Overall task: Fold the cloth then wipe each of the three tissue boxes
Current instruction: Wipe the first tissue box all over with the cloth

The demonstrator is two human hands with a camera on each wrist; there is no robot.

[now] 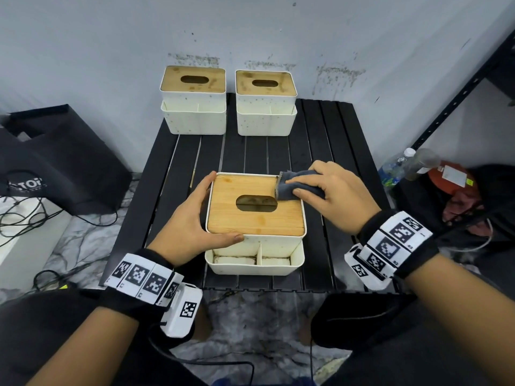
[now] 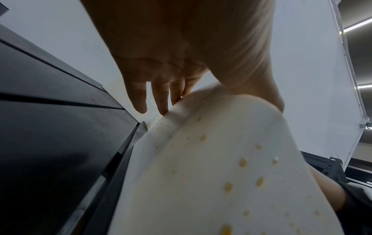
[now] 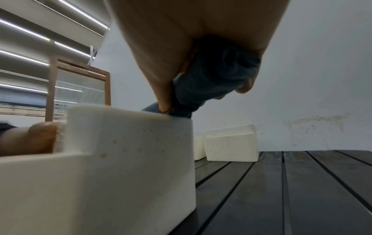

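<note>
Three tissue boxes are counted on one black slatted table (image 1: 345, 140): the near tissue box (image 1: 255, 215), the far left tissue box (image 1: 193, 103) and the far right tissue box (image 1: 266, 104), and each is covered by one wooden lid with one oval slot. One grey cloth (image 1: 299, 185) is seen, and two hands, the left hand (image 1: 189, 215) and the right hand (image 1: 337, 196), with one marker band worn on each wrist. At the right, two bottles (image 1: 409, 165) are seen on the floor, and one black bag (image 1: 55, 162) at the left.

Grey folded cloth (image 1: 299, 186) on near box's (image 1: 255, 215) bamboo lid, two boxes (image 1: 193, 103) behind
</note>
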